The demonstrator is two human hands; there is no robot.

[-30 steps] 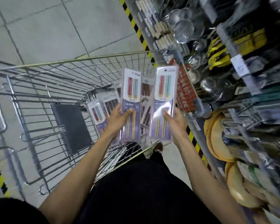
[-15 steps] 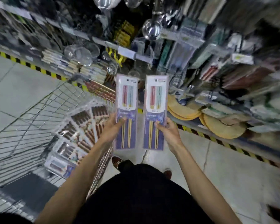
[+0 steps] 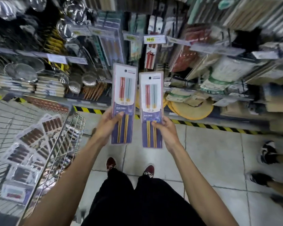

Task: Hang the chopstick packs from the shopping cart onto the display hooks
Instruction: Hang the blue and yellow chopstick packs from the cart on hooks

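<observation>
At frame centre, the left hand (image 3: 107,126) grips one purple-and-white carded chopstick pack (image 3: 123,104); the right hand (image 3: 166,133) grips its twin (image 3: 151,110). Step: carrying to shelf. Next: align hang-holes with display hooks (image 3: 151,39), upper centre.

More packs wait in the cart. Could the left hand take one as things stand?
Probably not: the left hand grips a chopstick pack, so its grip is full, though the cart packs lie uncovered nearby.
</observation>
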